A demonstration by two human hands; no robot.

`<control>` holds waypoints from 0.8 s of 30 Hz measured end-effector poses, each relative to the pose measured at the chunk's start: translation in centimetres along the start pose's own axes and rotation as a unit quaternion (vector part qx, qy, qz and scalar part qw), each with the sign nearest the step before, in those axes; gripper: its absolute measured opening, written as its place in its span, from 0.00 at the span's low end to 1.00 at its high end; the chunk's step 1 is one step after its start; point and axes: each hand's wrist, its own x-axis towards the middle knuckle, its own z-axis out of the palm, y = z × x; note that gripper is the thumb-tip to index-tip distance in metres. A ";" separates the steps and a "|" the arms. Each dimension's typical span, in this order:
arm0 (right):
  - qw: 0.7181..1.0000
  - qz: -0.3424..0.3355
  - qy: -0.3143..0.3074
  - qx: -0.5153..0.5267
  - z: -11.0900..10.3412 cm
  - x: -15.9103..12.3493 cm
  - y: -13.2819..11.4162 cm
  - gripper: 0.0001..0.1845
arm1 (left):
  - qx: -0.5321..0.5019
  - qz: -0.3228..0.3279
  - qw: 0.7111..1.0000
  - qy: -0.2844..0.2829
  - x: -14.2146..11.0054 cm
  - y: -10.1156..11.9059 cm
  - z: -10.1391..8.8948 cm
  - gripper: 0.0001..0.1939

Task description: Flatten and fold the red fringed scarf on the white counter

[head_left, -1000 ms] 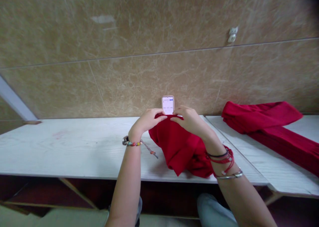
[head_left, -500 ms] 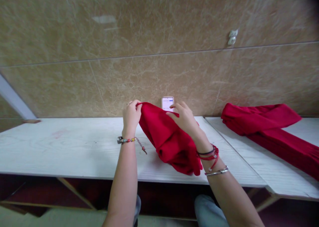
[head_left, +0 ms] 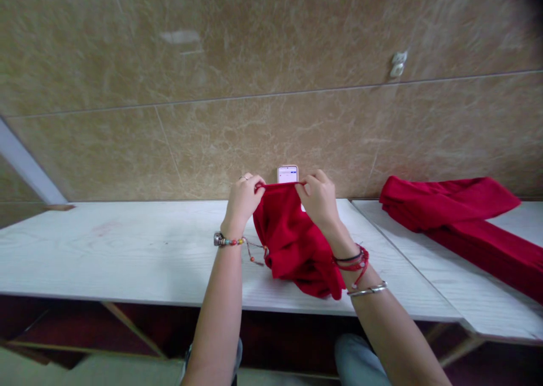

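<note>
A piece of red cloth (head_left: 292,233) hangs in loose folds between my two hands, its lower part resting on the white tabletop (head_left: 127,244). At its upper left corner, my left hand (head_left: 246,199) pinches the edge between thumb and fingers. My right hand (head_left: 318,196) grips the same edge a short way to the right, so the edge runs straight between them. Just behind that edge a phone (head_left: 288,174) with a lit screen leans against the wall, its lower part hidden by the cloth.
A folded red scarf-like cloth (head_left: 449,205) lies on the right-hand table section, past a seam. The brown marbled wall (head_left: 254,131) rises directly behind the table, with a small white fixture (head_left: 398,64) on it. Open shelf compartments (head_left: 85,329) sit under the tabletop.
My right hand has closed on the cloth's top edge, where its fingers were apart before. My left hand has shifted right and slightly down, and the edge now lies level.
</note>
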 end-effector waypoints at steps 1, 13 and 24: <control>0.999 0.003 0.033 -0.002 -0.4 0.2 0.0 0.08 | 0.016 -0.007 1.000 -0.018 -0.1 0.0 0.6 0.08; 0.979 0.119 0.162 0.034 -3.5 0.8 6.1 0.06 | -0.011 -0.198 0.970 0.137 -0.5 -4.9 0.3 0.12; 0.947 -0.088 -0.308 -0.027 0.3 -1.7 4.0 0.27 | -0.109 -0.111 0.988 -0.009 -0.4 -5.1 1.3 0.11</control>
